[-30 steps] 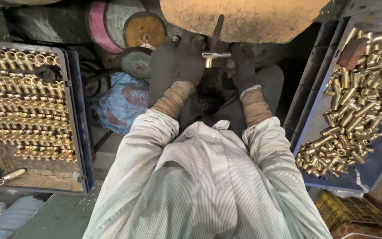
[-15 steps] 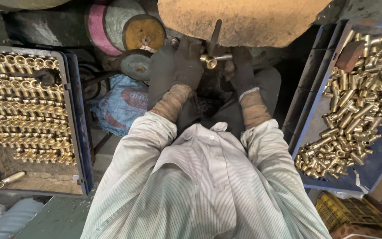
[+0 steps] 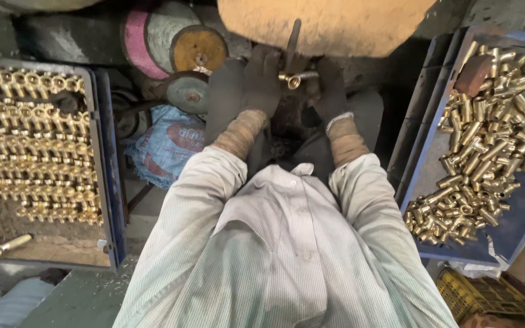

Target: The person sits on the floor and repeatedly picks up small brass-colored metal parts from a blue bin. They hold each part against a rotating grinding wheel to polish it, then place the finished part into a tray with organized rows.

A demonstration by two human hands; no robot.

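Observation:
Both my hands wear dark gloves and meet at a small brass fitting (image 3: 293,78). My left hand (image 3: 251,82) and my right hand (image 3: 330,88) grip it together, just under the edge of a big tan buffing wheel (image 3: 329,24). The fitting's open end faces the camera. My striped shirt sleeves and tan cuffs fill the lower middle of the view.
A blue tray (image 3: 106,152) on the left holds rows of shiny brass fittings. A blue tray (image 3: 423,164) on the right holds a loose heap of duller brass pieces. Spare wheels (image 3: 195,51), a blue sack (image 3: 165,146) and a yellow crate (image 3: 481,297) lie around.
The brass fitting has been turned in my hands and moved slightly up toward the wheel; its open end now faces the camera. My arms stayed in place.

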